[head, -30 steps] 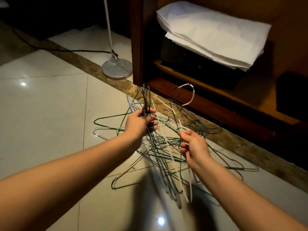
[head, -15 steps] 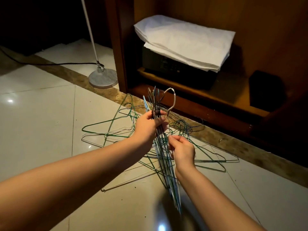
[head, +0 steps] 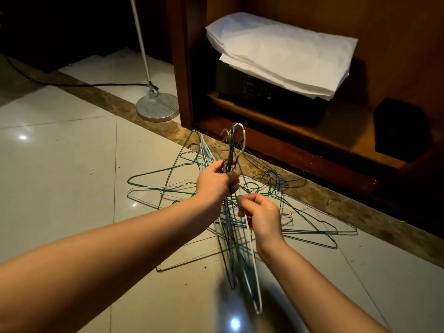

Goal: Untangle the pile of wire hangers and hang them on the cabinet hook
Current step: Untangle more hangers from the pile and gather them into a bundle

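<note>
Left grip [head: 216, 181] curls its fingers round the necks of a bundle of wire hangers [head: 231, 150], just under the hooks, which stand up together at 12 o'clock of the fist. Right grip [head: 263, 216], just beside the left one at its 5 o'clock, pinches a white hanger [head: 255, 280] of that bundle between thumb and curled fingers. The bundle hangs edge-on and slants down toward the person, its lower end blurred.

An open wooden cabinet [head: 183, 68] fills the frame from 12 to 3 o'clock. On its low shelf [head: 348, 133] sits a dark box with a keypad [head: 262, 90], and folded white sheets [head: 276, 49] lie on top of the box. A black block [head: 401, 128] stands on the same shelf, apart from the box at its 3 o'clock.

The pile of loose hangers [head: 271, 182], green, white and blue, lies spread on the tiled floor [head: 60, 164] under and around both grips. It reaches onto the brown stone strip [head: 355, 207] in front of the cabinet. A floor lamp base [head: 157, 110] stands at 11 o'clock, touching the cabinet's side, and a dark cord [head: 72, 84] runs from it toward 9 o'clock. The room beyond is dark.

Both bare forearms reach in from 6 to 8 o'clock, the left wrist higher than the right.
</note>
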{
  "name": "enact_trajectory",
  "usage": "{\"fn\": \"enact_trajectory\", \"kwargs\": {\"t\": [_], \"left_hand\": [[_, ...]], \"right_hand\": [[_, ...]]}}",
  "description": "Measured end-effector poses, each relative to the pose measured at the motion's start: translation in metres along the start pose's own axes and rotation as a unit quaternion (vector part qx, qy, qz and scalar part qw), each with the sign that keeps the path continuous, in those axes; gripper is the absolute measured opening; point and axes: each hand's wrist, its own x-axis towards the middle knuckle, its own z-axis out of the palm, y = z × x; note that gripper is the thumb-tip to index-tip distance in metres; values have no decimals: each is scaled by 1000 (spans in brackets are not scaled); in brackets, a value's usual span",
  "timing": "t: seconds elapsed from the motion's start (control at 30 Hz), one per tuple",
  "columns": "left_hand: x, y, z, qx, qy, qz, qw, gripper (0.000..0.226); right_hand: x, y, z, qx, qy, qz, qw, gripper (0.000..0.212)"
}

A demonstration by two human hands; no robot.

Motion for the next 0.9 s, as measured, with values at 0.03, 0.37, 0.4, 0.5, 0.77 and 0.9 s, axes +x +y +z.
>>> {"fn": "enact_trajectory", "kwargs": {"t": [0.03, 0.37, 0.4, 0.5, 0.77, 0.9], "left_hand": [[1, 1, -3, 15, 3, 5, 1000, 21], [11, 5, -25, 33, -42, -39, 998, 12], [14, 4, -28, 21, -62, -64, 996, 10], [26, 2, -40, -26, -65, -97, 993, 12], [48, 21, -42, -17, -41, -98, 994, 18], [60, 28, -48, 7, -40, -66, 997, 20]], "right_hand": [[-1, 0, 2, -8, -15, -6, 1000, 20], [10, -5, 4, -85, -150, -80, 982, 20], [14, -5, 1, -83, -177, -74, 978, 19], [34, -7, -6, -117, -229, -48, 965, 17], [155, 27, -84, -471, 9, 20, 882, 27], [199, 37, -106, -541, 35, 37, 840, 38]]}}
